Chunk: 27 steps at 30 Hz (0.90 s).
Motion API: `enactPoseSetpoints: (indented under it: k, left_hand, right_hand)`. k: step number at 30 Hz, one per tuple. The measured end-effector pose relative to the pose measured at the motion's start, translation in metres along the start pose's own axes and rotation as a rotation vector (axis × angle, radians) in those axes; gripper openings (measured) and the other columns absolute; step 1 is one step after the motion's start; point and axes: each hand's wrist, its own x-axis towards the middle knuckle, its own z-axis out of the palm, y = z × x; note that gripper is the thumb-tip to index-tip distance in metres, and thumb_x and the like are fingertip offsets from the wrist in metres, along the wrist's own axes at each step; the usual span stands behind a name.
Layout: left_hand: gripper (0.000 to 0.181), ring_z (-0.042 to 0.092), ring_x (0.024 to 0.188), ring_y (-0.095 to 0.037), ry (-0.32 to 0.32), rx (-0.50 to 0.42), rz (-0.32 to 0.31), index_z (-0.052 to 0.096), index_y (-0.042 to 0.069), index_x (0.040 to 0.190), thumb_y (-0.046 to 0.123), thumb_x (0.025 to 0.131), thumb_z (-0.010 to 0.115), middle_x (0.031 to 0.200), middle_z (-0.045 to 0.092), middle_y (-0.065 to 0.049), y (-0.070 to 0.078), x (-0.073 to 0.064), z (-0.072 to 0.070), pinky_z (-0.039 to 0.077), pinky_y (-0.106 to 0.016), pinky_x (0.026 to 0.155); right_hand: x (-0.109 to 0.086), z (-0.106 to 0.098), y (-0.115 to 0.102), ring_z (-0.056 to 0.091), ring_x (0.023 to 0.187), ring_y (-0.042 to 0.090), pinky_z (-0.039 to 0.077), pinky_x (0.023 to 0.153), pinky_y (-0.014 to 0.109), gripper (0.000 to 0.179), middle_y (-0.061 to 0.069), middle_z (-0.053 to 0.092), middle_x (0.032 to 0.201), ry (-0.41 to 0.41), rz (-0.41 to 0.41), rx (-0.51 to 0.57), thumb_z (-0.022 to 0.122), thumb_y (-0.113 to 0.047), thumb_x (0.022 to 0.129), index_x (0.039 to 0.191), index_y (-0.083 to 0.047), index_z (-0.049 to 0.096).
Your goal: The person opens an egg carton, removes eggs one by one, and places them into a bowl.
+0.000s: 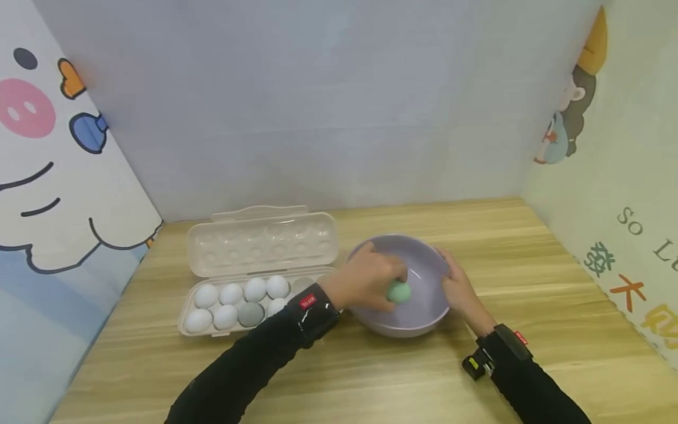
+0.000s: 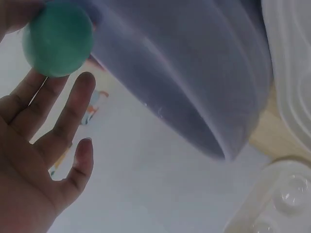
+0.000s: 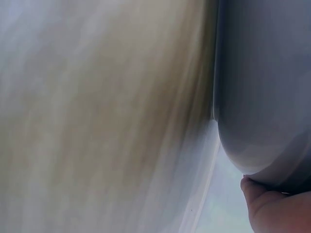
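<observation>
My left hand point(image 1: 368, 278) pinches a green egg point(image 1: 399, 292) over the inside of a purple bowl point(image 1: 424, 271). In the left wrist view the egg point(image 2: 58, 39) sits at the fingertips, with the ring and little fingers spread apart from it. Gripping the bowl's right rim is my right hand point(image 1: 459, 288). The right wrist view shows the bowl's outer wall point(image 3: 262, 87) and part of that hand point(image 3: 277, 206) at its edge. To the left lies an opened egg carton point(image 1: 214, 334) holding several white eggs point(image 1: 231, 294) and a grey-green egg point(image 1: 251, 314). My left forearm hides part of the carton.
The carton's clear lid point(image 1: 262, 244) lies folded back behind its tray. Wood-grain tabletop point(image 1: 524, 265) extends around the bowl. A plain pale wall point(image 1: 318, 118) stands behind, with cartoon-printed panels point(image 1: 53, 206) along the left and right sides.
</observation>
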Motion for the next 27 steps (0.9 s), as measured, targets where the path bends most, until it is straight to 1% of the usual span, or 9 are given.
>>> enactPoseSetpoints:
  k: [2, 4, 6, 9, 12, 15, 18, 22, 27]
  left_hand:
    - [0.034, 0.048, 0.077, -0.004, -0.036, 0.012, -0.003, 0.057, 0.022, 0.091, 0.04, 0.064, 0.071, 0.086, 0.054, 0.013, 0.004, 0.005, 0.008, 0.033, -0.032, 0.075]
    - [0.033, 0.048, 0.078, -0.004, -0.064, 0.002, -0.01, 0.059, 0.023, 0.089, 0.039, 0.064, 0.072, 0.083, 0.054, 0.014, 0.007, 0.009, 0.014, 0.033, -0.034, 0.077]
    - [0.031, 0.047, 0.075, -0.003, -0.081, -0.007, -0.013, 0.06, 0.023, 0.086, 0.038, 0.064, 0.073, 0.08, 0.053, 0.015, 0.009, 0.011, 0.019, 0.033, -0.034, 0.078]
    - [0.024, 0.045, 0.071, -0.001, -0.095, 0.003, -0.008, 0.059, 0.024, 0.079, 0.036, 0.065, 0.073, 0.074, 0.051, 0.017, 0.011, 0.013, 0.025, 0.033, -0.032, 0.077]
    - [0.017, 0.044, 0.069, -0.001, -0.11, 0.034, 0.0, 0.056, 0.025, 0.072, 0.036, 0.068, 0.07, 0.069, 0.05, 0.017, 0.011, 0.016, 0.031, 0.032, -0.03, 0.074]
    - [0.017, 0.046, 0.069, -0.002, -0.126, 0.058, 0.004, 0.055, 0.025, 0.069, 0.037, 0.073, 0.066, 0.068, 0.05, 0.016, 0.012, 0.017, 0.035, 0.035, -0.032, 0.079]
    - [0.017, 0.049, 0.071, -0.002, -0.154, 0.072, 0.004, 0.056, 0.024, 0.072, 0.039, 0.076, 0.064, 0.069, 0.053, 0.015, 0.012, 0.017, 0.038, 0.036, -0.036, 0.084]
    - [0.017, 0.048, 0.071, -0.002, -0.189, 0.078, -0.002, 0.058, 0.023, 0.076, 0.039, 0.076, 0.065, 0.072, 0.053, 0.015, 0.013, 0.016, 0.039, 0.036, -0.034, 0.082]
    - [0.017, 0.05, 0.074, -0.002, -0.191, 0.074, -0.007, 0.059, 0.023, 0.08, 0.038, 0.075, 0.066, 0.076, 0.055, 0.014, 0.013, 0.016, 0.042, 0.037, -0.032, 0.08]
  right_hand:
    - [0.0, 0.002, 0.001, 0.032, 0.119, 0.045, 0.032, 0.094, 0.057, 0.061, 0.027, 0.029, 0.136, -0.006, 0.003, -0.004, 0.027, 0.013, 0.074, 0.134, -0.001, 0.028]
    - [0.001, 0.002, 0.002, 0.032, 0.12, 0.045, 0.031, 0.096, 0.057, 0.061, 0.028, 0.029, 0.136, -0.011, 0.002, -0.01, 0.028, 0.013, 0.074, 0.134, 0.0, 0.027]
    - [0.0, 0.002, 0.002, 0.033, 0.119, 0.045, 0.032, 0.095, 0.057, 0.062, 0.028, 0.029, 0.136, -0.015, 0.002, -0.012, 0.028, 0.013, 0.075, 0.135, -0.001, 0.026]
    - [0.0, 0.002, 0.003, 0.034, 0.118, 0.045, 0.034, 0.093, 0.057, 0.062, 0.027, 0.029, 0.136, -0.016, 0.01, -0.018, 0.028, 0.012, 0.076, 0.136, -0.002, 0.025]
    - [0.0, 0.0, 0.003, 0.036, 0.117, 0.045, 0.035, 0.092, 0.056, 0.062, 0.027, 0.03, 0.136, -0.012, 0.013, -0.023, 0.029, 0.011, 0.077, 0.136, -0.003, 0.025]
    - [0.0, 0.0, 0.003, 0.036, 0.117, 0.045, 0.035, 0.092, 0.057, 0.061, 0.027, 0.031, 0.135, -0.009, 0.013, -0.031, 0.028, 0.011, 0.076, 0.136, -0.004, 0.026]
    - [0.0, 0.0, 0.003, 0.036, 0.117, 0.045, 0.036, 0.091, 0.056, 0.062, 0.026, 0.032, 0.135, -0.014, 0.019, -0.036, 0.028, 0.01, 0.077, 0.136, -0.006, 0.026]
    - [0.001, 0.0, 0.005, 0.037, 0.116, 0.045, 0.038, 0.09, 0.056, 0.062, 0.026, 0.032, 0.135, -0.023, 0.022, -0.035, 0.028, 0.011, 0.077, 0.137, -0.007, 0.026]
    - [0.0, 0.0, 0.006, 0.038, 0.116, 0.044, 0.037, 0.091, 0.056, 0.063, 0.026, 0.032, 0.135, -0.018, 0.022, -0.025, 0.027, 0.011, 0.076, 0.136, -0.006, 0.026]
